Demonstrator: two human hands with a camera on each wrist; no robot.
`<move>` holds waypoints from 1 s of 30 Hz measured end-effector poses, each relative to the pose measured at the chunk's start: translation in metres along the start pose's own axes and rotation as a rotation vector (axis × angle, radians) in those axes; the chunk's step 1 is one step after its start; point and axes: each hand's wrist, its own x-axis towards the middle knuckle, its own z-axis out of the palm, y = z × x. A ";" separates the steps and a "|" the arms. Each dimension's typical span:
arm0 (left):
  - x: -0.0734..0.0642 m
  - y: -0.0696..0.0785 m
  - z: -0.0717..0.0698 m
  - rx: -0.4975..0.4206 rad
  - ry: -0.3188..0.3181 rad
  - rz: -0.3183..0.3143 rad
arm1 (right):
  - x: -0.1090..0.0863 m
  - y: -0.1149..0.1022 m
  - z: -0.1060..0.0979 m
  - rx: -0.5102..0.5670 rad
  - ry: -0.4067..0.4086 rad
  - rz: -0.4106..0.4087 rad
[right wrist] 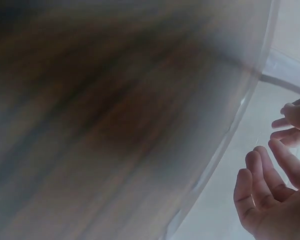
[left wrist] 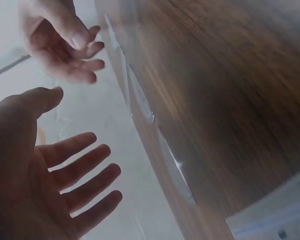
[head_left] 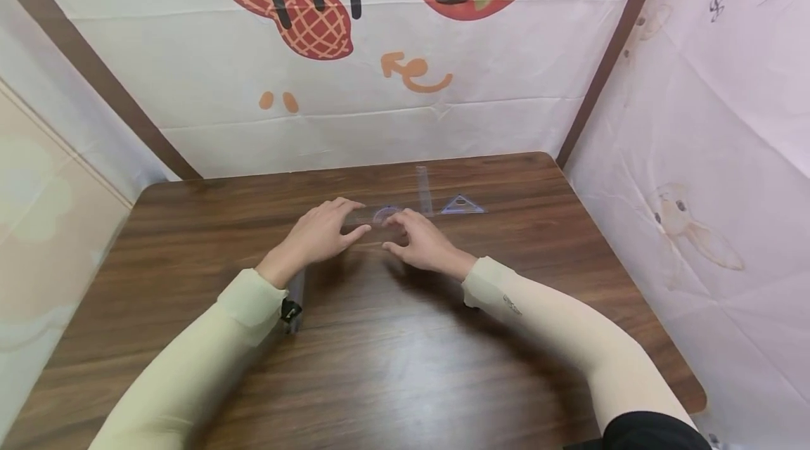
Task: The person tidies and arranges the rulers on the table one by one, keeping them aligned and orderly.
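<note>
My left hand (head_left: 319,232) is held over the table with its fingers spread and nothing in them. Facing it, my right hand (head_left: 422,242) has loosely bent fingers and also holds nothing. Between and just behind the hands lies a clear protractor (head_left: 383,212) with blue marks, partly hidden by the right fingers. A clear flat piece (head_left: 358,218) lies by the left fingertips. Just beyond the right hand are an upright-pointing clear ruler (head_left: 424,190) and a blue-edged set square (head_left: 462,206). In the left wrist view, a clear piece with a blue line (left wrist: 270,220) shows at the lower corner.
The brown wood-grain table (head_left: 392,365) has rounded corners. Beside my left wrist, a clear strip (head_left: 295,295) lies under the black wrist strap (head_left: 290,310). Printed white cloth (head_left: 380,133) hangs behind the table, with more cloth (head_left: 715,190) along the right.
</note>
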 end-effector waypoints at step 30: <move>0.132 0.017 0.028 -0.034 -0.131 0.050 | -0.023 0.072 -0.042 -0.185 0.114 0.140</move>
